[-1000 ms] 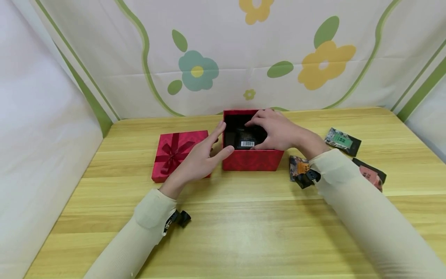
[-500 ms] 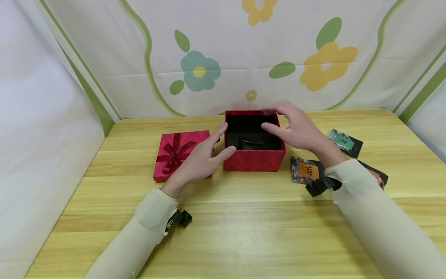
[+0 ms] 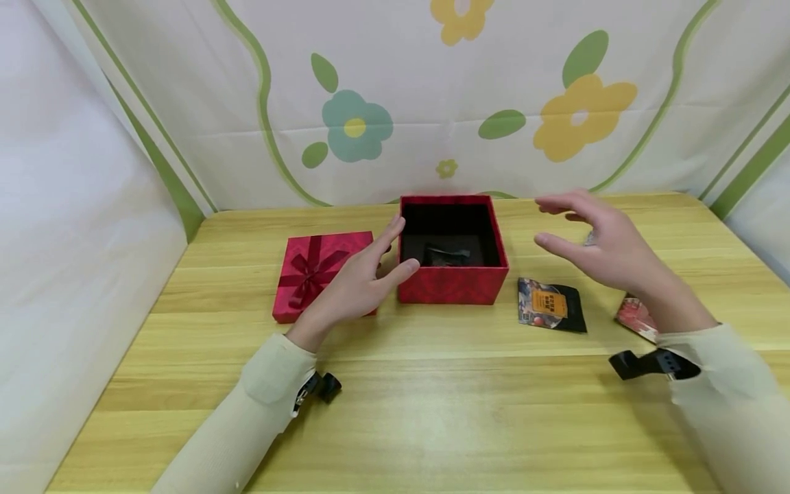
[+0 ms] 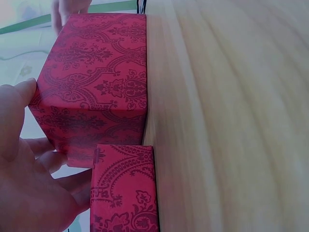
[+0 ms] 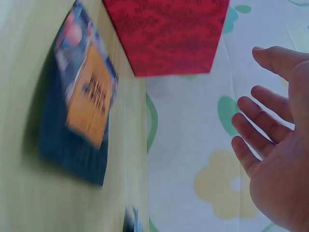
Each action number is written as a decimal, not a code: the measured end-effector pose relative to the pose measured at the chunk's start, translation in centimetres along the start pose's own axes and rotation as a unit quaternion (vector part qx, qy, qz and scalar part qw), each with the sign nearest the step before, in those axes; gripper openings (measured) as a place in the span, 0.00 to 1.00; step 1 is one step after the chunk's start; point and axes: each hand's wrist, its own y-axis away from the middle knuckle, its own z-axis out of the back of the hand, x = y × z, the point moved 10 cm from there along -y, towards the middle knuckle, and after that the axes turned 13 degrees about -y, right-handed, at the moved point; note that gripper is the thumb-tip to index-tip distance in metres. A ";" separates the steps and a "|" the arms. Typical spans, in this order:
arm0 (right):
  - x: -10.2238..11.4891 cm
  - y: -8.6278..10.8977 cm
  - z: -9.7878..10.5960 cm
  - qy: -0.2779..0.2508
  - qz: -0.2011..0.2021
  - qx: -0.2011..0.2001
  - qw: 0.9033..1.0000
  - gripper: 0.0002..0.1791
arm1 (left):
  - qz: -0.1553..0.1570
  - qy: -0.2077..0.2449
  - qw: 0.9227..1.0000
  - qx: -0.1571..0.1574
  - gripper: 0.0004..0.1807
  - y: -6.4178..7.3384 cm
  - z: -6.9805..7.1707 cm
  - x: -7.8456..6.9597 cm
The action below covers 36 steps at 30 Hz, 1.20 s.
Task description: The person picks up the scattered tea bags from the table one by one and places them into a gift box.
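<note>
A red patterned gift box (image 3: 453, 285) stands uncovered on the table, a dark packet (image 3: 446, 256) lying on its black floor. My left hand (image 3: 354, 285) rests at the box's left side with straight fingers, the thumb at the front corner in the left wrist view. Under that forearm lies the red lid (image 3: 342, 248) with its ribbon bow, partly covered. My right hand (image 3: 607, 241) hovers right of the box with spread fingers and holds nothing. Near it lie an orange-labelled packet (image 3: 551, 305) and a pink packet (image 3: 638, 318), the latter partly hidden by my wrist.
A sliver of another packet (image 3: 590, 238) shows behind my right hand. The wooden table (image 3: 432, 412) ends at a flower-printed cloth (image 3: 426, 82) behind the box. White cloth (image 3: 74, 226) bounds the left side.
My right hand has come out of the box and moved right, over the packets. A dark packet now shows on the box's floor. My left hand has stayed at the box's side.
</note>
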 end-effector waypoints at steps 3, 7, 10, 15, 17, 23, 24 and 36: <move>-0.9 1.1 0.9 0.011 -0.012 -0.002 1.000 0.31 | 0.000 0.000 1.000 0.001 0.45 0.0 0.0 0.0; -1.6 2.1 1.5 0.021 -0.013 0.004 1.000 0.32 | 0.006 -0.003 1.000 0.001 0.44 0.0 0.0 0.2; -2.0 2.7 1.8 0.023 -0.011 0.007 1.000 0.34 | 0.007 -0.004 1.000 0.001 0.44 0.0 -0.1 0.3; -2.7 3.6 1.9 0.019 -0.015 0.018 1.000 0.37 | 0.007 -0.006 1.000 0.001 0.44 -0.1 -0.1 0.1; -3.0 3.8 1.8 0.017 -0.023 0.027 0.999 0.39 | 0.009 -0.009 1.000 0.001 0.44 -0.1 -0.1 0.1; -3.8 4.3 1.6 0.013 -0.036 0.038 0.999 0.41 | 0.009 -0.009 1.000 0.001 0.44 -0.1 -0.1 0.2; -3.9 4.4 1.6 0.012 -0.037 0.038 0.999 0.41 | 0.007 -0.007 1.000 0.001 0.44 -0.1 -0.1 0.1; -5.9 5.7 -0.3 0.028 -0.090 0.133 0.987 0.48 | 0.010 -0.001 1.000 0.007 0.45 -0.1 -0.1 0.2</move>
